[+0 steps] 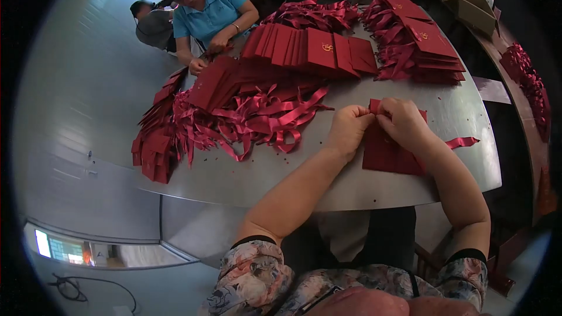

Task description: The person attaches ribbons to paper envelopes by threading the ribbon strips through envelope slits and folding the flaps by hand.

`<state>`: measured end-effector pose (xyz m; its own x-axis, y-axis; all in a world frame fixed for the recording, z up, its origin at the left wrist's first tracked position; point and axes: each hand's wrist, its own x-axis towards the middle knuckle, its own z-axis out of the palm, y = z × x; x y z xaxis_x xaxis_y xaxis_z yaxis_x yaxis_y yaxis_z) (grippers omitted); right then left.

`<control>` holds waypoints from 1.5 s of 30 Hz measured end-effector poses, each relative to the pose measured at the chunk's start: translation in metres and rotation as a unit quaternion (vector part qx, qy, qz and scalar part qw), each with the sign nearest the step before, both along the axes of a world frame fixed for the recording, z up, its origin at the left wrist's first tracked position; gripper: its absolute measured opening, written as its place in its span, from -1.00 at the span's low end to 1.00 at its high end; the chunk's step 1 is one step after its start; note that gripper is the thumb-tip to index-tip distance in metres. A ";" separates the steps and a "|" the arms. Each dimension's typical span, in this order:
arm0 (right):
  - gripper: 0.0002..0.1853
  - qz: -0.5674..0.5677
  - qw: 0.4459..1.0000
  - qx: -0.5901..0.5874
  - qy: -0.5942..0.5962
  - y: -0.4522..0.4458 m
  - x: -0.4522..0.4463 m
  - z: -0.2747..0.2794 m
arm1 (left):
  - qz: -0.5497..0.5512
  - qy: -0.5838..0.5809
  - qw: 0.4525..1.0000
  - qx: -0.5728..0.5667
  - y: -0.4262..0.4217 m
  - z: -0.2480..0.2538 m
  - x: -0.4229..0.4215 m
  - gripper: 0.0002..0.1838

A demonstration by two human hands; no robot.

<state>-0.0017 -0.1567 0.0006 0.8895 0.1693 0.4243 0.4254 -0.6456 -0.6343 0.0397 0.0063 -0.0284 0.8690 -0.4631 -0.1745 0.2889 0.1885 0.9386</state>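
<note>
A flat dark-red paper bag (386, 157) lies on the metal table in front of me. My left hand (349, 131) is closed, thumb and fingers pinched at the bag's upper left edge. Close beside it, my right hand (404, 122) is also closed in a pinch at the top edge, its fingertips almost meeting the left ones. Whether a ribbon end is between the fingertips is too small to tell. A red ribbon (462, 142) sticks out to the right from behind my right forearm.
Stacked red bags (319, 50) and loose ribbon handles (275, 120) cover the table's middle and left. Another bag pile (430, 44) lies at the far right. Across the table, a co-worker in a blue shirt (213, 11) handles bags. A cardboard box (468, 9) stands on a side bench.
</note>
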 end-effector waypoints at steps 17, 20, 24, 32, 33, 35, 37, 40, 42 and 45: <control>-0.88 -0.064 0.969 -0.221 -0.087 0.010 -0.011 0.001 | -0.014 -0.047 0.999 0.002 0.003 0.014 -0.003 -0.90; -0.90 -0.062 0.967 -0.232 -0.085 0.013 -0.010 -0.002 | 0.009 -0.119 0.991 0.066 0.003 0.014 -0.004 -0.91; -0.89 -0.085 0.995 -0.023 -0.047 0.000 0.010 -0.017 | 0.031 -0.013 0.998 -0.045 0.004 -0.002 0.009 -0.90; -0.85 -0.082 0.972 0.185 0.120 -0.005 0.005 0.006 | 0.007 0.144 0.986 -0.089 0.009 0.007 0.012 -0.88; -0.86 -0.068 0.971 0.187 0.129 -0.005 0.005 0.005 | 0.000 0.149 0.984 -0.099 0.008 0.004 0.014 -0.87; -0.86 -0.049 0.979 0.170 0.102 -0.003 0.006 -0.001 | -0.007 0.154 0.982 -0.108 0.008 -0.001 0.017 -0.86; -0.87 -0.028 0.985 0.153 0.074 -0.002 0.006 -0.002 | -0.011 0.155 0.981 -0.113 0.008 0.000 0.016 -0.84; -0.86 -0.028 0.994 0.101 0.038 0.000 0.004 0.001 | -0.024 0.144 0.983 -0.110 0.008 0.004 0.013 -0.84; -0.87 -0.050 0.996 0.072 -0.014 0.001 0.005 0.001 | -0.025 0.126 0.986 -0.104 0.009 0.008 0.008 -0.82; -0.88 -0.030 0.998 0.010 -0.054 -0.003 0.008 -0.003 | -0.005 0.086 0.994 -0.073 0.008 0.014 0.002 -0.83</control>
<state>0.0059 -0.1596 -0.0028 0.8470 0.1065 0.5208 0.4522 -0.6594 -0.6006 0.0415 0.0142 -0.0141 0.8279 -0.5022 -0.2498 0.4445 0.3159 0.8382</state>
